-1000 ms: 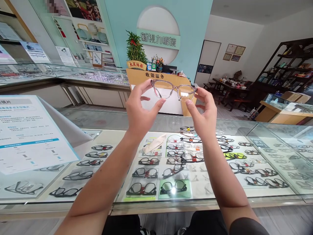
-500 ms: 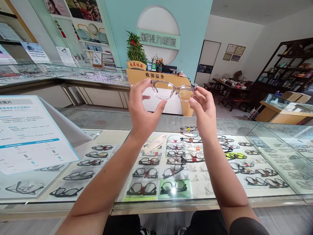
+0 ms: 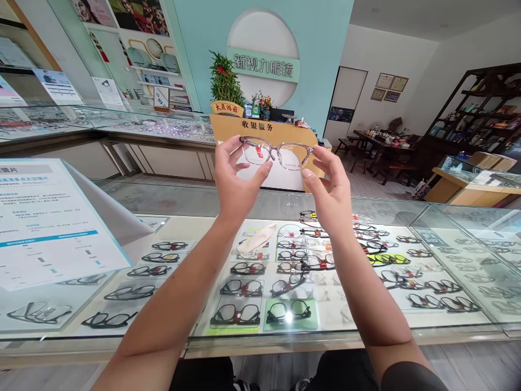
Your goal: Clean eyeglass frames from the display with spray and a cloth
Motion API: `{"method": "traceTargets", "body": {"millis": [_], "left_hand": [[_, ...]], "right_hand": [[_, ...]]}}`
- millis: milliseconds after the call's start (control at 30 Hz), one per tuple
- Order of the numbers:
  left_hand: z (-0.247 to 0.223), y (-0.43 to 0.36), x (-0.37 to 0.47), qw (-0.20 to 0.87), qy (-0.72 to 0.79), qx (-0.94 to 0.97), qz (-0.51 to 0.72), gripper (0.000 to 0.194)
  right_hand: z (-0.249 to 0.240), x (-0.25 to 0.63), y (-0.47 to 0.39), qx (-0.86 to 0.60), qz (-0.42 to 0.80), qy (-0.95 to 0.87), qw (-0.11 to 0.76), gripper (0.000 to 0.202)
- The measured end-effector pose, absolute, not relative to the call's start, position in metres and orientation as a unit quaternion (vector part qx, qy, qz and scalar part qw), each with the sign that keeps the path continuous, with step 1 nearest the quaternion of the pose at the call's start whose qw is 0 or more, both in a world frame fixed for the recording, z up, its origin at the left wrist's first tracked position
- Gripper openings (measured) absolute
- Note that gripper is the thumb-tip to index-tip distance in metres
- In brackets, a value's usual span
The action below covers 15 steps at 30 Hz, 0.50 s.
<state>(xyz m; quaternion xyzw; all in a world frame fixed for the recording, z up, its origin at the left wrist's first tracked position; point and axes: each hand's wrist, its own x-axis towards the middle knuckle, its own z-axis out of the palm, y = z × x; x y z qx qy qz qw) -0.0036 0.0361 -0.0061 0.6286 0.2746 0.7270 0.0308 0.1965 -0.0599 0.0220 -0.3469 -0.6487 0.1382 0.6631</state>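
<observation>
So both bare hands are up in front, over the far side of the glass counter (image 3: 325,343). The left hand (image 3: 239,187) has its fingers on one end of a clear-framed pair of glasses (image 3: 275,149), with its thumb raised near the lower rim. The right hand (image 3: 331,193) has the other end, fingers by the hinge and thumb tip close under the lens. Neither hand is wide open, they're both curled in a loose pinch around that frame. The glasses are held up in the air, pretty much level, lenses upright, well apart from the counter. There's some small lettering on one lens and a red mark seen through the other, too tiny to read for sure.

Below the hands are rows of dark-framed glasses (image 3: 243,288), plus a pale cloth (image 3: 257,240) lying between the forearms. One dark pair sits on a green card (image 3: 312,321) near the front edge, and a yellow-green patch (image 3: 388,259) shows under another pair past the right forearm. Over on the left there's a big printed sign (image 3: 52,217) standing at a tilt.

Further out, behind the held frame, is a wooden desk (image 3: 223,126) with a leafy plant (image 3: 226,84) on it, and a round wall sign (image 3: 264,65) above.
</observation>
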Motion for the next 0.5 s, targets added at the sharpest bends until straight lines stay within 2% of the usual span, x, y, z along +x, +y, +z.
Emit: {"method": "traceTargets", "body": {"millis": [300, 500], "left_hand": [[-0.003, 0.014, 0.006, -0.036, 0.317, 0.604, 0.731, 0.079], [-0.003, 0.014, 0.009, -0.046, 0.288, 0.617, 0.731, 0.077]], "right_hand": [[0.021, 0.196, -0.049, -0.371, 0.209, -0.542, 0.725, 0.028], [0.024, 0.195, -0.05, -0.362, 0.186, -0.523, 0.749, 0.026]]}}
